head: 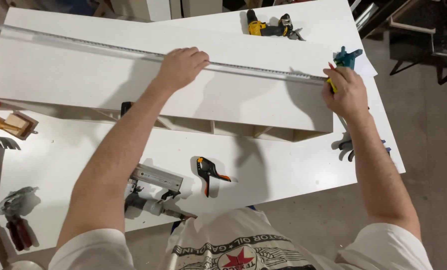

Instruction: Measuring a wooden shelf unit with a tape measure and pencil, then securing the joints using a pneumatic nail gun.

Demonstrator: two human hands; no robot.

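Left hand flat, fingers together, pressing ruler onto white panel along its far edge. Right hand clamped on pencil at ruler's right end, near worktop's right edge. Orange clamp, nailer toward near edge.

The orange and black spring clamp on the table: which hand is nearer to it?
Left. The left hand presses the metal ruler, above the spring clamp. The right hand, holding a pencil, is far right.

Bright overhead light on my white worktop; my arms throw soft grey shadows. Floor beyond stays dim. Sharp focus, slight wide-angle bending at edges.
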